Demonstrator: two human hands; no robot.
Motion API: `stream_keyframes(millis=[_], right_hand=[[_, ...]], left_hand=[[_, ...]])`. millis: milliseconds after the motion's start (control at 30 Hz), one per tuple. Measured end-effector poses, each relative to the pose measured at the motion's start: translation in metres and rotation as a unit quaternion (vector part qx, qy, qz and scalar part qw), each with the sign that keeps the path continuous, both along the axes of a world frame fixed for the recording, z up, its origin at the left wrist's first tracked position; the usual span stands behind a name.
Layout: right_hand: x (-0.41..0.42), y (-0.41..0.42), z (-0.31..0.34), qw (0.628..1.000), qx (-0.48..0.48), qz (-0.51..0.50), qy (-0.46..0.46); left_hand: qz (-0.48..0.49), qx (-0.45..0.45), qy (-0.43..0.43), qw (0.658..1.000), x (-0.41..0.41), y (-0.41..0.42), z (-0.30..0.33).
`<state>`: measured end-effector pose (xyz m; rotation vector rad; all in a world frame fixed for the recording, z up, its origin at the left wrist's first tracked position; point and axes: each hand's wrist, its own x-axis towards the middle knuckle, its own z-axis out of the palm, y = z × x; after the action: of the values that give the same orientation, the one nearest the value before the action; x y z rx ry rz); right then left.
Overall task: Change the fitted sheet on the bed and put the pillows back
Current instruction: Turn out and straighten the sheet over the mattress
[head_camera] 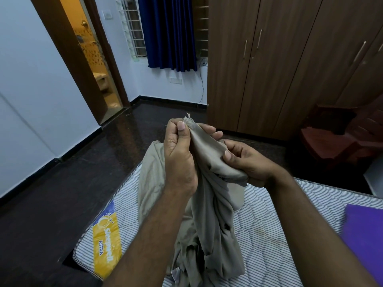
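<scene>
I note the mattress (pixel 269 235) bare at lower frame — sheet (pixel 209 204) not yet fitted. My left hand (pixel 179 150) pinches its corner at centre, right hand (pixel 246 160) grips bunched cloth; pillows unseen.

The sheet (pixel 209 204) in my hands was soft matt beige cloth, much wrinkled. The mattress (pixel 269 235) under it was quilted striped fabric. At twelve o'clock the floor (pixel 128 141) was dark glossy stone, and at two o'clock the wardrobe (pixel 279 59) was matt wood.

Home bedroom.
Bare striped mattress (pixel 269 235) at bottom, wooden wardrobe (pixel 279 59) upper right, blue curtain (pixel 167 32) top centre, bathroom doorway (pixel 91 59) upper left.
</scene>
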<state>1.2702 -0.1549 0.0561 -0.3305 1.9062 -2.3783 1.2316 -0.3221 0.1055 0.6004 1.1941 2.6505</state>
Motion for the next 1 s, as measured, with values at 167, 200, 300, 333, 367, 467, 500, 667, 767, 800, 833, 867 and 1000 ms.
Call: stream_keyframes(millis=[167,200,300,333,367,467,500,667,767,800,833,867,1000], right_hand=[[-0.005,0.0,-0.004,0.999,0.013,-0.043,0.02],[-0.006,0.0,-0.005,0.998,0.022,-0.061,0.025],[-0.006,0.003,-0.006,0.992,0.061,-0.103,0.035],[-0.006,0.005,-0.005,0.99,0.073,-0.112,0.036],[-0.005,0.006,-0.005,0.989,0.083,-0.116,0.035],[-0.003,0.013,-0.004,0.989,0.121,-0.083,0.024],[-0.003,0.015,-0.005,0.988,0.136,-0.071,0.021],[-0.007,0.014,-0.006,0.955,0.226,-0.175,0.075],[-0.009,0.012,0.0,0.941,0.234,-0.217,0.115],[-0.008,0.011,0.002,0.942,0.231,-0.215,0.116],[-0.007,0.011,0.003,0.944,0.229,-0.209,0.11],[-0.005,0.011,0.003,0.949,0.225,-0.198,0.102],[-0.001,0.012,0.0,0.966,0.209,-0.141,0.063]], left_hand=[[0.014,0.005,-0.003,1.0,-0.002,-0.003,-0.002],[0.023,0.004,-0.002,1.0,-0.004,-0.003,-0.002],[0.045,0.003,0.002,0.999,-0.008,-0.003,-0.005],[0.045,0.007,0.0,0.999,-0.009,-0.003,-0.005],[0.045,0.01,-0.001,0.999,-0.01,-0.004,-0.005],[0.05,0.012,0.005,0.999,-0.014,-0.005,-0.006],[0.051,0.008,0.008,0.999,-0.015,-0.006,-0.007],[0.062,-0.043,0.036,0.997,-0.018,-0.005,-0.01],[0.07,-0.102,0.084,0.989,-0.019,-0.004,-0.013],[0.062,-0.131,0.11,0.983,-0.02,-0.006,-0.014],[0.059,-0.17,0.136,0.974,-0.021,-0.008,-0.014],[0.061,-0.215,0.162,0.961,-0.023,-0.01,-0.014],[0.101,-0.303,0.224,0.921,-0.029,-0.012,-0.015]])
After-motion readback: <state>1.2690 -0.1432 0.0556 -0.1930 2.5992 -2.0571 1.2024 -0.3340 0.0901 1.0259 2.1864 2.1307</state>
